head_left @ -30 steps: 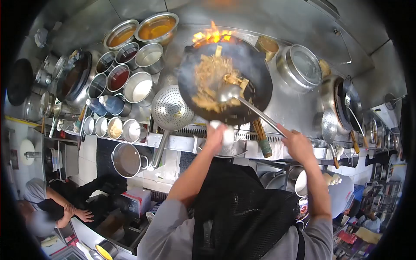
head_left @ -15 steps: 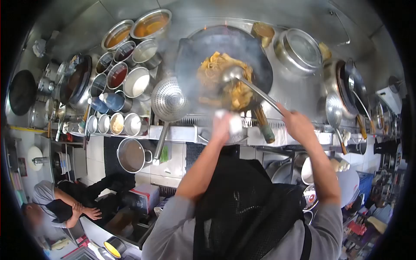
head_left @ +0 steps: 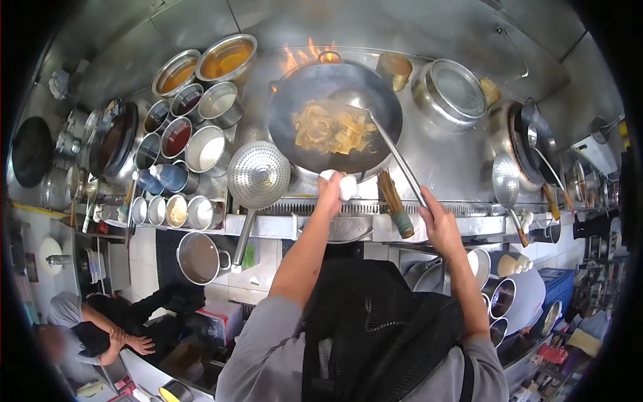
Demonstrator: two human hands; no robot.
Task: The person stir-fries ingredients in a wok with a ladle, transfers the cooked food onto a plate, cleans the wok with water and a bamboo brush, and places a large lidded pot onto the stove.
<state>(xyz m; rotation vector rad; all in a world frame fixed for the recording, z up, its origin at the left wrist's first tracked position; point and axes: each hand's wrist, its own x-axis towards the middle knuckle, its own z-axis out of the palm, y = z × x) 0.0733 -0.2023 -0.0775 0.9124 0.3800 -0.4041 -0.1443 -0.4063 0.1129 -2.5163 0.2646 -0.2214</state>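
My left hand is closed on a folded white cloth at the near rim of a dark wok; the rim grip under the cloth is hidden. Flat, wide noodle-like strips in brown sauce lie in the wok, with a little steam over them. A long-handled ladle is in my right hand, its fingers wrapped round the handle. The ladle's bowl rests in the far part of the wok, behind the food.
Flames rise behind the wok. A perforated skimmer lies left, beside metal pots of sauces. A bamboo brush leans on the front edge, right of the cloth. A lidded pot stands at right. Another person sits lower left.
The food has slid together lower in the wok, and the ladle has moved back off it. Flames have grown behind the wok. The steam has thinned. My right hand is lower and nearer me.
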